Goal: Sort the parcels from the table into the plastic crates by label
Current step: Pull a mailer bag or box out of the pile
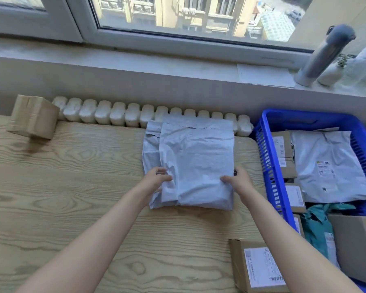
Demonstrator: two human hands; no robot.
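Note:
A grey plastic mailer parcel (pixel 190 159) lies flat on the wooden table (pixel 82 197), its label side hidden. My left hand (pixel 156 179) grips its near left edge, thumb on top. My right hand (pixel 237 179) grips its near right corner, thumb on top as well. To the right stands a blue plastic crate (pixel 268 161) holding a grey mailer with a label (pixel 330 166), small cardboard boxes and a teal bag (pixel 319 220). A cardboard box with a white label (pixel 258 267) sits at the table's near right edge. Another cardboard box (pixel 34 117) stands at the far left.
A white radiator (pixel 118 113) runs along the table's far edge under the windowsill. On the sill at the right stand a grey flask (pixel 323 53) and a small white bottle (pixel 330 75). A larger cardboard box (pixel 359 246) sits at the far right.

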